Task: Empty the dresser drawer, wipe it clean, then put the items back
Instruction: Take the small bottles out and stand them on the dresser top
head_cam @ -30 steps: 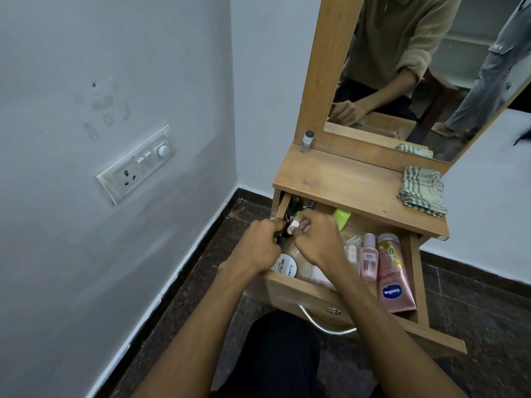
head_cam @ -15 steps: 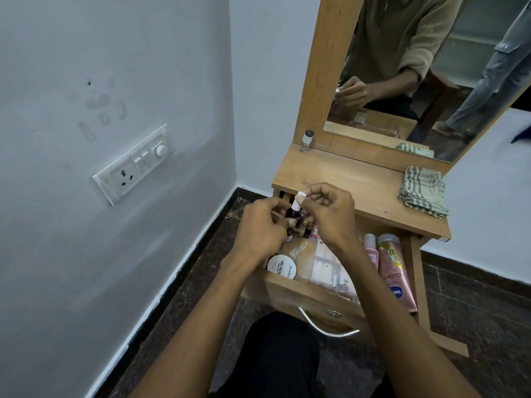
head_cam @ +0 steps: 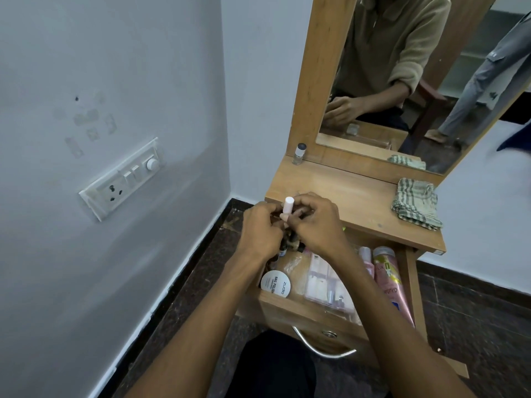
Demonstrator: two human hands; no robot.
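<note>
The wooden dresser drawer point(head_cam: 304, 317) stands pulled open below the dresser top point(head_cam: 339, 193). My left hand point(head_cam: 263, 228) and my right hand point(head_cam: 314, 222) are cupped together above the drawer's back left corner, holding a cluster of small bottles point(head_cam: 288, 208); a white cap sticks up between the fingers and dark bottles hang below. In the drawer lie a white round nail polish remover tub point(head_cam: 275, 283), a clear packet of small items point(head_cam: 324, 285), a small pink bottle point(head_cam: 365, 258) and a pink lotion tube point(head_cam: 392, 282).
A checked cloth point(head_cam: 416, 202) lies folded on the dresser top at right. A small glass bottle with a dark cap point(head_cam: 299, 153) stands by the mirror frame. The mirror point(head_cam: 416, 81) rises behind. A wall with a switch panel point(head_cam: 123, 179) is close on the left.
Both hands have risen out of the drawer's back left corner with the small bottles, from inside the drawer to the level of the dresser top's front edge.
</note>
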